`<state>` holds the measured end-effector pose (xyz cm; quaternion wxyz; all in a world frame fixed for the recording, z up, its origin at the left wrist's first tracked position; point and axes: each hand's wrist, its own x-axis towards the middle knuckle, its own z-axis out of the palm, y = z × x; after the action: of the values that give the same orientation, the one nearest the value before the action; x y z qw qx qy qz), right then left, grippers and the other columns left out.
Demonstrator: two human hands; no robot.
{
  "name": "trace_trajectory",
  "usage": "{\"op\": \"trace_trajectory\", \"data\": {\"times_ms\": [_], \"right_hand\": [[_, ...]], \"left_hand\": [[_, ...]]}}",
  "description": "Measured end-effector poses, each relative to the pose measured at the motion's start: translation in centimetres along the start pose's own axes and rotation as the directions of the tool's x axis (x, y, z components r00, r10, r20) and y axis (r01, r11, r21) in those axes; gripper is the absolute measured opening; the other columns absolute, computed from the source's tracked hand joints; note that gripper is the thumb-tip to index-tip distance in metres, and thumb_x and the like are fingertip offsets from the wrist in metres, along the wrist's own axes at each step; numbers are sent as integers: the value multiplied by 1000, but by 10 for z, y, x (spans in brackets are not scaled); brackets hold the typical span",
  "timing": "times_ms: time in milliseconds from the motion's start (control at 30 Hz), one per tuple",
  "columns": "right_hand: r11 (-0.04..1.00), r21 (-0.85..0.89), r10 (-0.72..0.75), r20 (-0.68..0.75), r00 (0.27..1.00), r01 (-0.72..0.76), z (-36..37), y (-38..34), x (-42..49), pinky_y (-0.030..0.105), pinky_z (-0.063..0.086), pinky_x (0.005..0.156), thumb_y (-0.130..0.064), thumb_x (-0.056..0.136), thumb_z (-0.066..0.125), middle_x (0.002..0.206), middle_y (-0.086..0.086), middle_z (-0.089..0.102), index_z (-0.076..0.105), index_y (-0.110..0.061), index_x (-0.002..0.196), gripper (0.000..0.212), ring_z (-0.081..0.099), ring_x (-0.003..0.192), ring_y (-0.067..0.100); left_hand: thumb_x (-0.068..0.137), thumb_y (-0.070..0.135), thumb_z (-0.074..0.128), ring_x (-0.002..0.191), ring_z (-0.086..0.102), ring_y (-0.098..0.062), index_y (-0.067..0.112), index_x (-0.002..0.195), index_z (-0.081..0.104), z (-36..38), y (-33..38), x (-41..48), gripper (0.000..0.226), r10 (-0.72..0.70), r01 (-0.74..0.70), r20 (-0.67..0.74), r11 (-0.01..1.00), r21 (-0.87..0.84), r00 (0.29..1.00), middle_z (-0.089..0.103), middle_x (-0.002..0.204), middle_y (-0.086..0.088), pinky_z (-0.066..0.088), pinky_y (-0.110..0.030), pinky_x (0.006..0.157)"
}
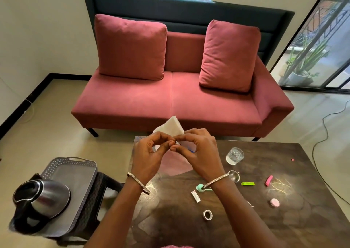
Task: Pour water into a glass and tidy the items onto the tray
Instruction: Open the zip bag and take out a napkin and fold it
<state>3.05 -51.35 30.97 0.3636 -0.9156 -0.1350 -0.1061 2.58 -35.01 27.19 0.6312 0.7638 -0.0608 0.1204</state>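
While left hand and right hand pinch white folded paper napkin in curled fingers: best aligned edge-to-edge, creased flat over dark bench.

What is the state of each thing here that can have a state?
kettle: upright on the tray.
tray: resting on the stool.
glass: upright on the table, partly filled with water.
white napkin: folded, held above the table.
left hand: pinches the white napkin.
right hand: pinches the white napkin.

Kettle: glossy polished metal. Tray: matt grey perforated plastic. Table: glossy dark veined surface. Tumbler: clear glass. Sofa: matt red cloth.
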Motion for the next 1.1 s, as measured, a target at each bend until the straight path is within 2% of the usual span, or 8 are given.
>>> {"op": "trace_trajectory", "data": {"times_ms": [267,400,500,567,667,800,967,1100], "right_hand": [[999,-2,41,6,999,-41,12,14,-10,46,49,83,-44,79,78,94,-11,73,79,-26,92,22,60,95,13],[993,-23,114,55,992,-113,19,27,-26,44,49,85,-42,76,81,94,-10,74,80,-26,92,23,61,95,13],[979,-37,202,74,977,-200,20,43,-43,36,51,87,-35,74,84,95,-8,74,80,-23,93,22,65,93,13],[968,-26,252,37,967,-251,18,57,-55,21,50,84,-22,75,84,90,-6,74,81,-19,90,15,68,87,12],[948,-33,316,-29,948,-317,12,74,-71,7,45,77,-4,76,81,86,-5,74,80,-16,87,16,67,80,5],[918,-26,392,-75,917,-395,6,97,-84,24,52,79,0,77,78,86,-5,74,81,-16,87,19,67,83,6],[890,-15,455,-56,889,-456,11,122,-91,16,50,77,1,77,77,86,-6,74,81,-17,87,21,68,82,5],[870,44,492,-12,870,-492,14,136,-90,24,53,78,2,77,77,87,-6,75,80,-15,86,19,69,85,7]], "left_hand": [[85,17,71,80,70,-13,13,88,70,-4,-7,-6,5,-66,70,72,997,-45,995,72,83,0,56,-25,74],[88,19,66,81,73,-19,9,92,64,-2,-22,-16,12,-196,209,126,972,-105,973,73,88,-7,59,-29,72],[95,12,56,81,74,-23,6,92,57,-2,-45,-28,6,-345,371,159,910,-185,925,74,90,-14,58,-28,66],[96,9,53,80,74,-26,7,90,54,-2,-67,-38,7,-413,446,182,868,-216,892,73,90,-17,56,-24,60],[98,8,51,79,73,-27,10,87,53,1,-102,-55,11,-528,562,203,804,-192,825,72,89,-18,54,-24,59],[99,5,49,76,67,-28,12,84,52,14,-150,-72,17,-692,723,210,668,-178,691,67,85,-19,47,-32,62],[98,8,51,50,56,-13,6,87,56,29,-201,-78,13,-830,872,269,478,-105,488,62,71,-11,37,-21,49],[99,2,47,43,54,-9,5,82,59,35,-234,-78,21,-900,927,222,372,-55,375,57,72,-14,43,-17,45]]}}
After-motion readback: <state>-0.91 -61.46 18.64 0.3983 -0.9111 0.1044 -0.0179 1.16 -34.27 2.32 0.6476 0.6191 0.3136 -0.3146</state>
